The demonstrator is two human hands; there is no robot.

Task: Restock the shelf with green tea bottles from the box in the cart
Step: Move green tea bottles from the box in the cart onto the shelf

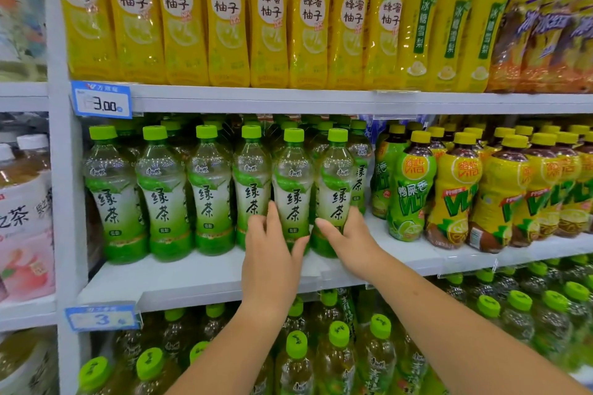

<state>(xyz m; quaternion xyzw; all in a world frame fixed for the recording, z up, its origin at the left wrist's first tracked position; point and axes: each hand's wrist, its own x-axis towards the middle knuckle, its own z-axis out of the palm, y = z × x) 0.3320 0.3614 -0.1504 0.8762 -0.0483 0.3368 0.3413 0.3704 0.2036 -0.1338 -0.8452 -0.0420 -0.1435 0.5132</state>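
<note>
Head view: two front green tea bottles are being held low on the shelf (199,279), the left hand (272,253) around one bottle (293,189), the right hand (348,243) around its neighbour (335,189). They are best being slid back upright, labels facing forward.

My left hand (269,253) hides the base of one green tea bottle (293,189) — my right hand (348,242) covers its neighbour's (335,192). The lower price tag (102,318) is blurred — unreadable.
</note>
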